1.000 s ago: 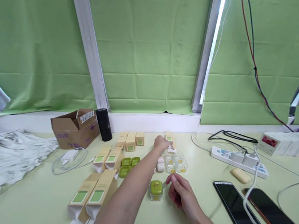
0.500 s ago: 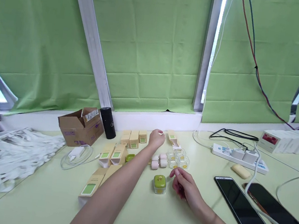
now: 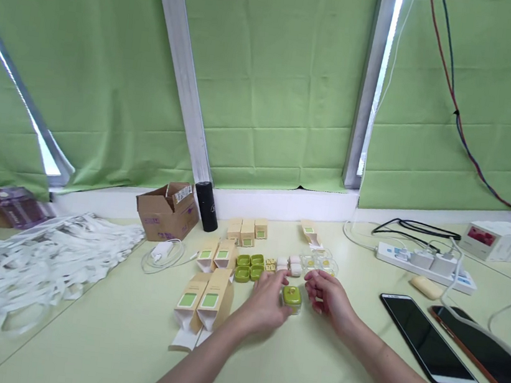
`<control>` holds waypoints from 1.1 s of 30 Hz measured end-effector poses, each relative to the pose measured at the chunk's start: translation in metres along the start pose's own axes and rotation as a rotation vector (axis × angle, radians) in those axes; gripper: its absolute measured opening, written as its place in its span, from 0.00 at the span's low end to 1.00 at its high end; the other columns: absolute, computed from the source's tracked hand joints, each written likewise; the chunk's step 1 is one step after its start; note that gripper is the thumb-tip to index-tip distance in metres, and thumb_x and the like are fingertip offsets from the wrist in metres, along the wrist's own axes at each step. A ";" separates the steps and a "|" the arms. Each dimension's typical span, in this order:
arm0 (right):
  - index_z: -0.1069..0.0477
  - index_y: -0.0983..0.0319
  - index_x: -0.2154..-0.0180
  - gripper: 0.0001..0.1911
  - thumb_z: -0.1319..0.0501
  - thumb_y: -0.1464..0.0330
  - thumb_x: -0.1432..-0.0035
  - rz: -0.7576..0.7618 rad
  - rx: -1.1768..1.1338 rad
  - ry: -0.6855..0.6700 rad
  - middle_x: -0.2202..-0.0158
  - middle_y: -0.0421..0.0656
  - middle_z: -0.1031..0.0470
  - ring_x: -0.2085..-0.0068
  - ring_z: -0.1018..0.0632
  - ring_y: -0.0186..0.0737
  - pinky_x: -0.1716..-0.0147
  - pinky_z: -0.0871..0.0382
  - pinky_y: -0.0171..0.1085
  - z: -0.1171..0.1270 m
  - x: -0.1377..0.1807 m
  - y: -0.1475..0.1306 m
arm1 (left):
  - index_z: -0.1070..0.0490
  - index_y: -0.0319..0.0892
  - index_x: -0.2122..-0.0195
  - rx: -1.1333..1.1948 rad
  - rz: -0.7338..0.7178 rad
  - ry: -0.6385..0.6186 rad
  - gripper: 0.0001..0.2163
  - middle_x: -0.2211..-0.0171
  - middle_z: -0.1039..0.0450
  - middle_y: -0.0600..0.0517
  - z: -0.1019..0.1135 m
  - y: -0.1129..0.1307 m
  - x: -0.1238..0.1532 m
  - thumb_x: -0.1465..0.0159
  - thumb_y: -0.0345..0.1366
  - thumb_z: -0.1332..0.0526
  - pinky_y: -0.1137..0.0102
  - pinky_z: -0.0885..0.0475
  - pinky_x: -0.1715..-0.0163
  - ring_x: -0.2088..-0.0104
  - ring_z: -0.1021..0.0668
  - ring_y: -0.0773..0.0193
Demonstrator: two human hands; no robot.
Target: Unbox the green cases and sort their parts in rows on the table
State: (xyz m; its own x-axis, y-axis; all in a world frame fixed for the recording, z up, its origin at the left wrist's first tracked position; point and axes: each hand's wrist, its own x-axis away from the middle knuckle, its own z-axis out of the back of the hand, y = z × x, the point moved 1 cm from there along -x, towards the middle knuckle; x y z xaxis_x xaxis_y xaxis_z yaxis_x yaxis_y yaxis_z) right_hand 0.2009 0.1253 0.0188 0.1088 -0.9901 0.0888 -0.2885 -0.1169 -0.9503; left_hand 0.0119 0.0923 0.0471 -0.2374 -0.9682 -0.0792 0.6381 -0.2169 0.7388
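Note:
A small clear square jar with a green lid stands upright on the table between my hands. My left hand is close against its left side, thumb and fingers spread; I cannot tell whether they touch it. On the right, my right hand hovers beside the jar with loosely curled fingers and nothing visible in them. Beyond the hands lie green square caps, small yellowish pieces, white-pink blocks and clear jars. Folded paper boxes with green labels stand to the left.
A cardboard box and a black cylinder stand at the back. White straps cover the left side. A charger with its cable, a power strip, a soap-like bar and two phones lie around.
My left hand has come back from the far paper boxes to the left side of the green-lidded jar. My right hand remains near the jar's right side. The view has shifted left.

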 end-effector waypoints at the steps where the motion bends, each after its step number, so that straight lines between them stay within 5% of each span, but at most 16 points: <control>1: 0.28 0.59 0.67 0.17 0.32 0.53 0.51 0.009 -0.005 0.003 0.76 0.35 0.32 0.78 0.34 0.31 0.82 0.48 0.30 -0.004 -0.003 -0.003 | 0.29 0.52 0.40 -0.018 0.012 -0.012 0.31 0.44 0.29 0.43 -0.004 -0.001 0.002 0.47 0.33 0.30 0.56 0.33 0.40 0.41 0.27 0.45; 5: 0.27 0.60 0.68 0.17 0.30 0.54 0.53 0.076 -0.022 0.023 0.72 0.37 0.29 0.76 0.35 0.31 0.81 0.48 0.30 -0.018 -0.012 -0.012 | 0.24 0.50 0.46 0.008 0.020 0.054 0.23 0.46 0.28 0.44 -0.010 -0.006 -0.001 0.45 0.34 0.29 0.55 0.32 0.41 0.42 0.27 0.44; 10: 0.26 0.60 0.68 0.24 0.28 0.47 0.54 0.122 -0.063 0.024 0.73 0.38 0.29 0.76 0.33 0.31 0.78 0.42 0.32 -0.027 -0.012 -0.005 | 0.20 0.47 0.49 0.236 -0.008 0.179 0.20 0.48 0.23 0.42 0.012 -0.009 -0.008 0.44 0.38 0.27 0.56 0.30 0.42 0.46 0.23 0.46; 15: 0.24 0.61 0.64 0.30 0.29 0.41 0.52 0.122 -0.088 -0.130 0.71 0.42 0.25 0.71 0.23 0.40 0.76 0.34 0.35 -0.043 0.002 0.003 | 0.20 0.43 0.49 0.346 -0.035 0.195 0.20 0.51 0.19 0.42 0.034 -0.014 -0.006 0.40 0.46 0.30 0.57 0.27 0.50 0.53 0.20 0.48; 21: 0.23 0.60 0.58 0.27 0.24 0.49 0.52 0.195 -0.057 -0.242 0.64 0.44 0.21 0.63 0.20 0.43 0.70 0.25 0.38 -0.063 0.013 -0.002 | 0.22 0.40 0.48 0.340 -0.060 0.304 0.24 0.51 0.20 0.41 0.036 -0.029 -0.002 0.40 0.50 0.30 0.57 0.28 0.49 0.51 0.21 0.49; 25: 0.20 0.61 0.59 0.22 0.25 0.53 0.48 0.119 -0.204 -0.353 0.65 0.45 0.19 0.64 0.20 0.40 0.67 0.26 0.37 -0.071 0.016 -0.001 | 0.21 0.41 0.50 0.278 -0.138 0.424 0.22 0.54 0.22 0.42 0.037 -0.031 0.003 0.40 0.51 0.31 0.59 0.28 0.53 0.54 0.22 0.51; 33: 0.20 0.66 0.54 0.22 0.31 0.54 0.40 -0.131 -0.634 -0.500 0.63 0.48 0.17 0.66 0.20 0.39 0.64 0.26 0.36 -0.063 0.023 0.003 | 0.21 0.42 0.55 0.405 -0.288 0.420 0.18 0.62 0.22 0.45 0.035 -0.022 0.013 0.27 0.50 0.43 0.60 0.29 0.50 0.54 0.21 0.53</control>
State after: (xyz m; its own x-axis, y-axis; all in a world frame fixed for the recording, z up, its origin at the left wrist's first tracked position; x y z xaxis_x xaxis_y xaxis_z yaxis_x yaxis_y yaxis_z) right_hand 0.1424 0.0972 0.0374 0.5470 -0.8313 -0.0983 -0.7112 -0.3996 -0.5784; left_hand -0.0307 0.0885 0.0534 0.0009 -0.8623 -0.5064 0.2457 -0.4907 0.8360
